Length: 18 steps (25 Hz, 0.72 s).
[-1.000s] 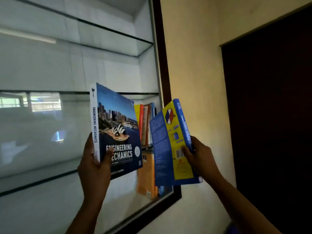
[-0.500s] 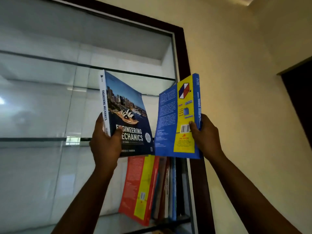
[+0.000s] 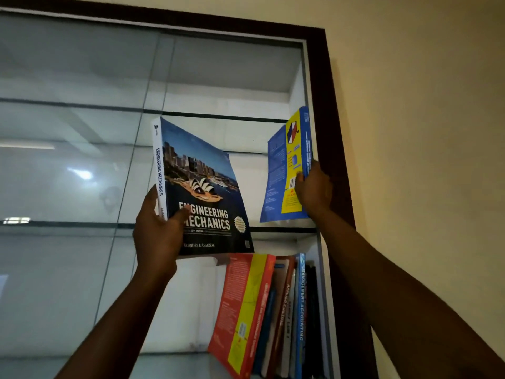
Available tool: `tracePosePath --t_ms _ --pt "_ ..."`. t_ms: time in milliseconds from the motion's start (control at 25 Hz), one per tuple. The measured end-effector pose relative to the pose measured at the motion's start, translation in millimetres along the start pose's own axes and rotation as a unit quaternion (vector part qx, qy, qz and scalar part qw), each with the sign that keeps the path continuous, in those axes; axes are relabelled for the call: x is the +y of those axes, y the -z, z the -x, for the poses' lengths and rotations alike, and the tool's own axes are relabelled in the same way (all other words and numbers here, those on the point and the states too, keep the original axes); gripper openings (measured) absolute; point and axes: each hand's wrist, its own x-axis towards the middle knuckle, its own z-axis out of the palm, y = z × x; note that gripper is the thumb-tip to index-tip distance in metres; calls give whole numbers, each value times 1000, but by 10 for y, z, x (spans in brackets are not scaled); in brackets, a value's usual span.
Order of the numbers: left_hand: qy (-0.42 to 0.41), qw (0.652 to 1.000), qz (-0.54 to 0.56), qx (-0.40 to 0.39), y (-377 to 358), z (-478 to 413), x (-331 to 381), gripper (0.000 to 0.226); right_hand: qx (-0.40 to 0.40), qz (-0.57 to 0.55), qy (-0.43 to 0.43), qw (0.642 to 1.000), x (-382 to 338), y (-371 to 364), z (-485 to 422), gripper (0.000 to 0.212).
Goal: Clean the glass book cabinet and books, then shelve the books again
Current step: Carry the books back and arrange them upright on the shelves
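Observation:
The glass book cabinet (image 3: 332,110) has a dark wooden frame and glass shelves. My left hand (image 3: 157,236) grips the lower spine corner of the dark blue "Engineering Mechanics" book (image 3: 202,192), held upright in front of the upper shelf. My right hand (image 3: 314,191) holds a blue and yellow book (image 3: 284,170) by its spine edge, upright at the right end of that glass shelf (image 3: 278,229), close to the cabinet's right wall.
On the shelf below, several books (image 3: 273,318) lean against the right wall, a red and yellow one outermost. A sliding glass pane (image 3: 76,165) covers the cabinet's left part. A cream wall (image 3: 426,132) lies to the right.
My view tilted up toward the higher shelf. Both hands rose with their books, and the right hand carried the blue and yellow book rightward to the shelf's right end.

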Motion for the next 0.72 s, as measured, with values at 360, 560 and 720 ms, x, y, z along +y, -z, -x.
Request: tracePosePath --t_ms 360,560,720 --pt "-18 1000 -10 -15 -170 -24 -51 61 -79 10 -128 989 264 -408 -8 51" --pt "-27 999 -10 -36 -249 -67 -100 61 -143 157 -98 972 470 -441 24 39" --pt "-21 999 -1 -39 -216 -116 -95 60 -107 192 -90 971 420 -548 73 42"
